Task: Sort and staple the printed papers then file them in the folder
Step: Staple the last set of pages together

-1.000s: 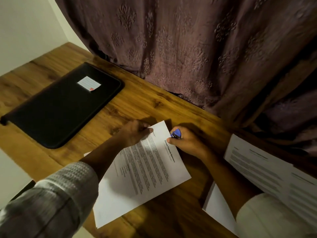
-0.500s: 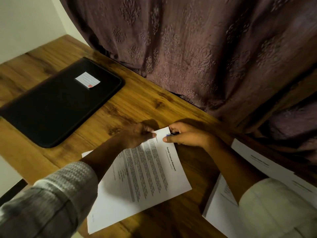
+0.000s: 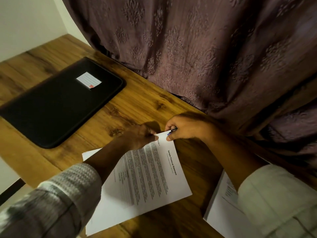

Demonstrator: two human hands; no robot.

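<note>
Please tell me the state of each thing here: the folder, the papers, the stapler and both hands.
Folder: closed, flat on the table.
Printed papers: flat on the table, far corner lifted a little.
Left hand: pinches that far corner.
Stapler: at the same corner; pressed or not, cannot tell.
Right hand: holds the stapler.
Other stack: flat, partly under the right sleeve.

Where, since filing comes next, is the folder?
Head view: the folder lies closed on the table's left side, beyond and left of the left hand and the papers.
</note>
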